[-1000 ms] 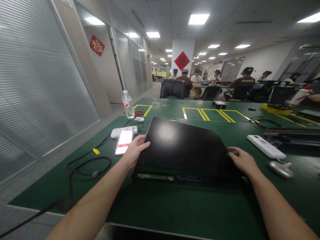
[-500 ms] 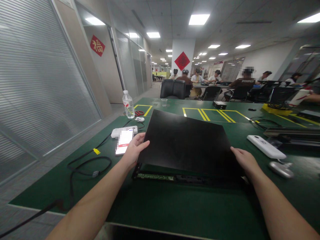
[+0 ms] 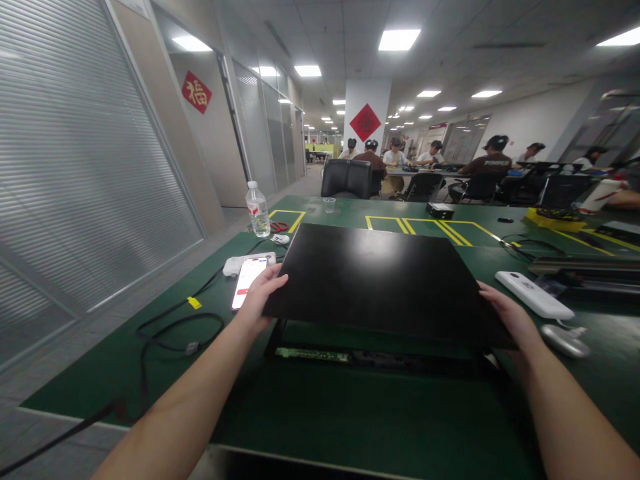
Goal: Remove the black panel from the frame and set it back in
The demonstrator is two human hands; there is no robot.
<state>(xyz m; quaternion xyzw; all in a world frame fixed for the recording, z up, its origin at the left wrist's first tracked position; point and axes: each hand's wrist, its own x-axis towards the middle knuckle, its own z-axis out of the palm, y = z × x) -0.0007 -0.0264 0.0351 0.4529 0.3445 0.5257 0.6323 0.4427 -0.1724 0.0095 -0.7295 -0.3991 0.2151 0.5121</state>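
A glossy black flat screen panel [image 3: 380, 280] spans the space between my hands, above the green table. My left hand [image 3: 263, 293] is closed on its left edge, thumb on top. At the right edge, my right hand [image 3: 507, 317] grips the panel, with its fingers partly hidden. Below the panel lies a black frame [image 3: 415, 362] on the table, mostly covered. A green circuit board strip [image 3: 313, 355] shows along the frame's near side.
Left of the panel are a lit phone [image 3: 247, 283], a white power bank [image 3: 233, 265], a water bottle [image 3: 257, 210] and a black cable [image 3: 175, 348]. On the right lie another white device [image 3: 535, 295] and a silver mouse-like object [image 3: 565, 341]. People sit at a far table.
The panel has levelled out from its tilt, and its near edge has shifted left and right. My left hand moved slightly left; my right hand moved right.
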